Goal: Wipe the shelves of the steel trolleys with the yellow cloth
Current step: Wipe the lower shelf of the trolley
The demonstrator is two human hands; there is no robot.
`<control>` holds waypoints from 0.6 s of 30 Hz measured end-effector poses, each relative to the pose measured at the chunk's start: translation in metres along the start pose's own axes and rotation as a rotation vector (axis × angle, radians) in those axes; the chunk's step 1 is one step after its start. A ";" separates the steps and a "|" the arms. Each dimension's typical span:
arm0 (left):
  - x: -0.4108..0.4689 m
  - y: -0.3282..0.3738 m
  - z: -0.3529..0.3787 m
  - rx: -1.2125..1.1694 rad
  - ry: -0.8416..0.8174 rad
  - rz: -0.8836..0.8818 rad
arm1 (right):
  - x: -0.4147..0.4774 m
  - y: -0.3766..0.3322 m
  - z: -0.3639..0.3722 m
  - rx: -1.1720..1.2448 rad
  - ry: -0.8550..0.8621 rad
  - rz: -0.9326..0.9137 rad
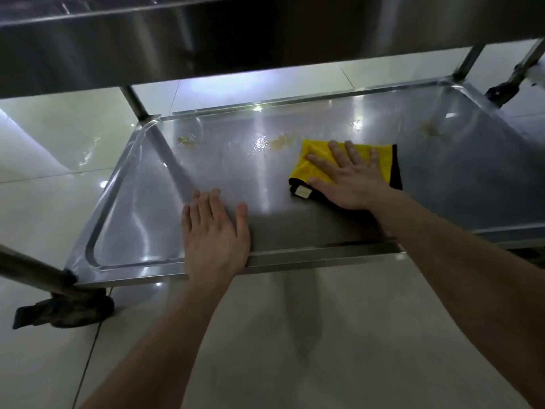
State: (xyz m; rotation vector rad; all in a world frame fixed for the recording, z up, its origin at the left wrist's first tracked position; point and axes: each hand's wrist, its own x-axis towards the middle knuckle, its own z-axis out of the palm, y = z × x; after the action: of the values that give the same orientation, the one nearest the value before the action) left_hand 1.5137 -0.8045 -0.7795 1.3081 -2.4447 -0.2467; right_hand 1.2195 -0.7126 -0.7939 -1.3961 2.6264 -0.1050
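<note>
Lower shelf [141,214] of a steel trolley, seen from its near long rim; the shelf's long axis runs left to right.

Off the shelf's near left corner stands a dark caster [79,311] on glossy floor tiles [44,219]. The left hand [215,228] lies flat across the near rim, left of centre, fingers straight and close together, holding nothing.

Along the shelf's far side sit yellowish smears: one at far left [187,140], one near the middle [281,140]. The yellow cloth [312,160] lies right of centre on the shelf, folded to a rough square, nap soft, edged in black with a pale label [303,191] at its near left corner. The right hand [351,178] presses it flat, fingers spread and straight. A third smear [430,129] lies toward the shelf's far right corner.

The middle smear sits just beyond the cloth's far left corner, so a stroke away and leftward probably comes next, by the right hand.

The sheet is brushed, reflective steel, dished with rounded corners and a raised lip. The upper shelf [206,39] overhangs.
</note>
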 end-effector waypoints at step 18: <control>0.003 -0.016 0.009 -0.085 0.187 0.032 | -0.069 -0.042 0.008 -0.068 -0.041 -0.439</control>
State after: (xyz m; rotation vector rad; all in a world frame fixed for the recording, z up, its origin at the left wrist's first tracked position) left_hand 1.5206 -0.8162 -0.7918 1.1984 -2.2717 -0.2070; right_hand 1.2929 -0.6784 -0.7879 -1.9526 2.2665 -0.0393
